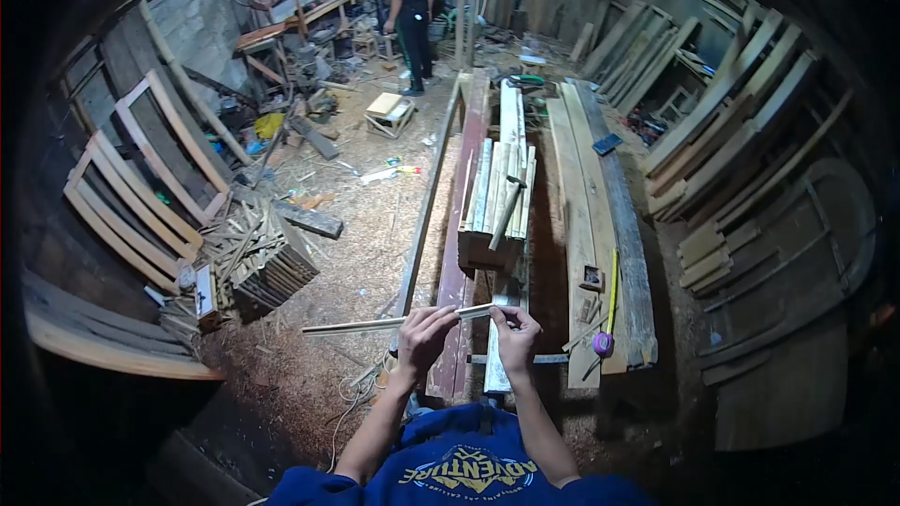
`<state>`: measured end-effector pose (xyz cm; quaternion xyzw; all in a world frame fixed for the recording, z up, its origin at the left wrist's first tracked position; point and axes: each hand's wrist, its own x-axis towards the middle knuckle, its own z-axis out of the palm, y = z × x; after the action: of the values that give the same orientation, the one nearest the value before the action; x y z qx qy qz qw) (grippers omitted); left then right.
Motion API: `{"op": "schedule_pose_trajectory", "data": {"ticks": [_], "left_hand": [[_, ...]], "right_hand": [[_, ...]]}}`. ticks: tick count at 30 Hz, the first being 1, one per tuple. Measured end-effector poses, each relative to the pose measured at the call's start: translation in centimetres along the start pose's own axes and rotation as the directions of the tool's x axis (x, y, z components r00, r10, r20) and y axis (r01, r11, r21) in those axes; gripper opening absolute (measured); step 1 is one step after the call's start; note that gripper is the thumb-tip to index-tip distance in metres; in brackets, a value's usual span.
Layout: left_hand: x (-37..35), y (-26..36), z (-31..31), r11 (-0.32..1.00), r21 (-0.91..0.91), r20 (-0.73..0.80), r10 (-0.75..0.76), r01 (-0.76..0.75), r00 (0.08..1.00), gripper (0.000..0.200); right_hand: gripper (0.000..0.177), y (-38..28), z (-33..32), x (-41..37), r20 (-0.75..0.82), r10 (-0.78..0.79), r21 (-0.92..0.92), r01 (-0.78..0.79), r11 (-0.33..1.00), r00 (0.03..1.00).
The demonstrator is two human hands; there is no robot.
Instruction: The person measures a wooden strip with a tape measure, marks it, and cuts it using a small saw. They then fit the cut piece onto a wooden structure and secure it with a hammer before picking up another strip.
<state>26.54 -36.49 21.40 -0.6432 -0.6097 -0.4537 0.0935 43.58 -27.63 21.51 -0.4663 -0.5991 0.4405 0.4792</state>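
Both hands hold a thin wooden strip point(352, 326) level in front of my chest. My left hand point(427, 337) is closed around it, and the long end sticks out to the left. My right hand point(516, 335) pinches the strip near its right end. Just beyond the hands, a block of stacked wooden pieces point(483, 187) rests on the bench planks, with a hammer point(508, 211) lying on top. To the right, a purple tape measure point(602, 345) with its yellow blade pulled out lies on a plank point(579, 225).
Unfinished wooden frames point(164, 150) lean on the left wall above a pile of offcuts point(267, 258). Long boards point(722, 103) lean at the right. A co-worker point(412, 14) stands at the back near a small stool point(389, 112). Wood shavings cover the floor.
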Motion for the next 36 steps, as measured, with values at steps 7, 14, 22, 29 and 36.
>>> {"op": "schedule_pose_trajectory", "data": {"ticks": [7, 14, 22, 29, 36], "left_hand": [[-1.4, -4.4, -1.7, 0.994, -0.078, 0.133, 0.090, -0.080, 0.987, 0.019], [-0.7, -8.4, -4.6, 0.954, -0.142, 0.360, 0.299, -0.265, 0.884, 0.030], [-1.1, -11.5, -6.3, 0.942, -0.261, 0.430, 0.310, -0.212, 0.848, 0.037], [-3.6, -10.6, -5.1, 0.979, -0.190, 0.230, -0.024, 0.069, 0.973, 0.037], [-5.1, -9.7, -3.2, 0.910, -0.231, 0.330, -0.260, 0.345, 0.907, 0.035]], "right_hand": [[0.026, 0.6, 2.1, -3.6, -0.026, -0.040, -0.233, 0.032, 0.972, 0.999], [0.035, -1.4, 4.0, -7.5, 0.370, 0.122, -0.305, -0.004, 0.952, 0.921], [0.041, -0.4, 7.3, -9.6, 0.437, 0.228, -0.157, -0.175, 0.972, 0.870], [0.044, 1.0, 8.9, -11.4, 0.437, 0.405, 0.041, -0.468, 0.883, 0.803], [0.039, 2.2, 8.4, -9.3, 0.486, 0.354, 0.215, -0.502, 0.838, 0.799]]}}
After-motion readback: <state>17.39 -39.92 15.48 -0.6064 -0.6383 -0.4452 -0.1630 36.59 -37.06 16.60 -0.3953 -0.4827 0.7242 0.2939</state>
